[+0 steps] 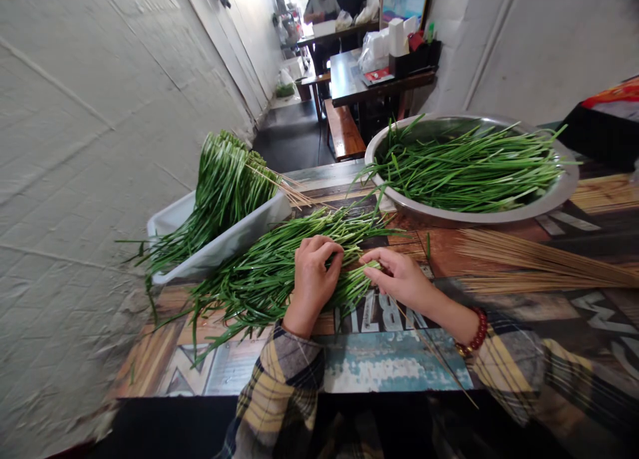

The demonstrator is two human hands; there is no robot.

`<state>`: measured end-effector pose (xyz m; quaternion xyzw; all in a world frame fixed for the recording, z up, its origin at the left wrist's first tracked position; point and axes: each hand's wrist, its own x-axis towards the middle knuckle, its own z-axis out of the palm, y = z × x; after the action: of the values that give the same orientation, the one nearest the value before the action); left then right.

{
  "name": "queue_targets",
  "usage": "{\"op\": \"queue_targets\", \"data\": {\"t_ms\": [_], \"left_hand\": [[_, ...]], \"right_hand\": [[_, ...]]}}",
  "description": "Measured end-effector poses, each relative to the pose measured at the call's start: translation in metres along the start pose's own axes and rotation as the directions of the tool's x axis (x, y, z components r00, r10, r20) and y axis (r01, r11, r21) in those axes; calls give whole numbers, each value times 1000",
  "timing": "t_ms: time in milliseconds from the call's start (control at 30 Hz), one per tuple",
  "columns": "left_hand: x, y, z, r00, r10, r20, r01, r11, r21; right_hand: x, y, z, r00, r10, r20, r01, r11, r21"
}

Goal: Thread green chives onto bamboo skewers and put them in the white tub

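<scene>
- Chives lie piled on the bench, mostly left of the left hand, their pale ends running past it towards the right hand
- The left hand is over the pile, half curled, thumb and forefinger close together; I cannot tell whether it grips a stem
- The right hand is at the pale ends, fingers loosely bent; its hold on them, or on the skewer slanting out below, is unclear
- Beyond the left hand, to its left, a tray holds more chives
- Beyond the right hand is a bowl of chives
</scene>
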<state>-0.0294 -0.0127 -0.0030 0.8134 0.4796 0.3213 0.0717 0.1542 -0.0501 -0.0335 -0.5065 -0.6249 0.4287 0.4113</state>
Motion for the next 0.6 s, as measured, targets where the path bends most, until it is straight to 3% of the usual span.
{"op": "queue_targets", "data": {"t_ms": [233,600], "left_hand": [[-1,1,2,997,-53,52,65,961,-268],[0,5,3,996,-37,85,64,941,-333]], "right_hand": [[-1,-3,-2,995,-98,-35,94,990,-108],[-1,-3,-1,983,-175,-56,166,977,-135]]}}
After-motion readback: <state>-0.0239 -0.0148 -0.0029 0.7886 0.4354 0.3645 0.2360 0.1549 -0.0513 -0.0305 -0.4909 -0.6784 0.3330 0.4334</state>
